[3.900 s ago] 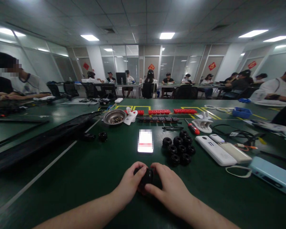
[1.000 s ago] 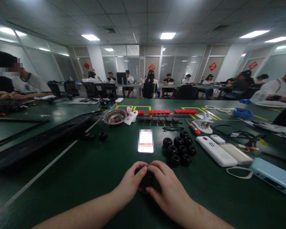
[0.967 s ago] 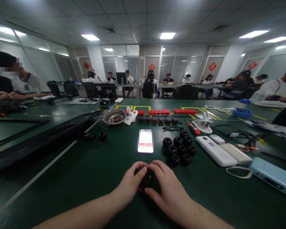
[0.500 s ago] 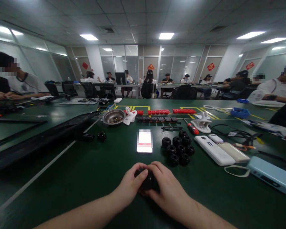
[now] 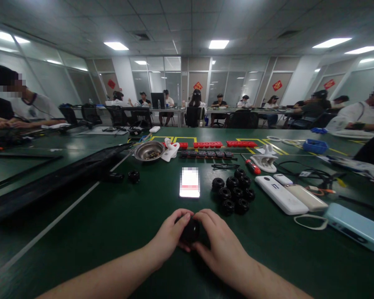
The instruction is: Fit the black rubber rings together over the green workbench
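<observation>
Low in the middle of the head view, a smooth, round black part [image 5: 191, 231] sits between my two hands. My left hand [image 5: 170, 232] is closed around its left side, thumb over the top. My right hand [image 5: 221, 238] curves around the right side, its fingertips at the upper edge and its thumb below. The fingers hide much of the part's outline. Just beyond is a bright-screened phone [image 5: 189, 182]. To its right lie several black, tyre-like round pieces [image 5: 237, 193] in a cluster, and one similar black piece [image 5: 133, 176] stands alone on the left.
A metal bowl [image 5: 148, 151] holds small brass-coloured pieces. Red strips [image 5: 207, 145] and a black strip [image 5: 207, 154] lie across the back. A screwdriver [image 5: 253, 167], white power bank [image 5: 280, 195] and light-blue box [image 5: 355, 227] are right. A long black panel [image 5: 59, 182] spans the left.
The black part has turned or shifted slightly left, showing more of its smooth face. My right hand's fingers have loosened and drawn back a little, while my left hand keeps its grip.
</observation>
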{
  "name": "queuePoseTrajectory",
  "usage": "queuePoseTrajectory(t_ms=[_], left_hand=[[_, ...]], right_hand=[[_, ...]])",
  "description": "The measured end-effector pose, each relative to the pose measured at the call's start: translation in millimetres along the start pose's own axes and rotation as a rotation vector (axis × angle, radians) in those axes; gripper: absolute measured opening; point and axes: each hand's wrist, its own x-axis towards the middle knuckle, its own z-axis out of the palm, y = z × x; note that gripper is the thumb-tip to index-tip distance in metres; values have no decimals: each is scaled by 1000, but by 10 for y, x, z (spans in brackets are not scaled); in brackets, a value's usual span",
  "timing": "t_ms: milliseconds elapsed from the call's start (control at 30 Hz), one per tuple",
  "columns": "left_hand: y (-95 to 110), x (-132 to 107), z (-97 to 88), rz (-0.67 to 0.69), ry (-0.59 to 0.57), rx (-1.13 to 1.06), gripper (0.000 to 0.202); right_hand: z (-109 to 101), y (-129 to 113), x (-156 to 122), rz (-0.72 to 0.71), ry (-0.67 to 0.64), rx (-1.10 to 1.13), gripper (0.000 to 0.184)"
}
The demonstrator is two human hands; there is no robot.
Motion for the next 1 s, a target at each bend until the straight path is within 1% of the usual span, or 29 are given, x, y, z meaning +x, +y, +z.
queuePoseTrajectory(t_ms=[100,133,200,267,300,400,467,533,600,667,733,867,933,1000], left_hand=[[-1,-20,7,29,33,11,32],[9,-32,12,27,34,15,31],[35,-54,21,3,9,19,31],[51,-62,24,-9,-16,22,33],[51,-60,23,-6,-23,22,34],[27,-40,13,4,-33,27,36],[11,-33,9,15,-22,26,36],[12,-37,10,45,16,21,35],[27,-49,14,48,43,20,35],[42,-55,16,19,36,21,38],[42,-46,15,3,20,17,39],[3,-6,9,-5,10,31,36],[-11,-6,10,5,12,34,33],[-6,-27,13,43,24,26,30]], right_hand=[[-26,-3,8,98,-18,-44,43],[-33,4,13,122,-36,-51,39],[-35,23,24,134,-65,-50,26],[-22,40,28,110,-77,-30,19],[-12,44,27,92,-70,-23,19],[12,35,15,27,-25,-20,37],[12,23,7,8,-13,-24,44],[-1,16,6,30,-26,-31,43],[-18,15,12,71,-46,-40,37],[-28,19,19,94,-63,-29,28],[-25,22,20,76,-63,-7,25],[-5,17,3,9,-32,-28,45],[-9,8,-5,19,-40,-43,50],[-25,-2,-4,40,-57,-34,52]])
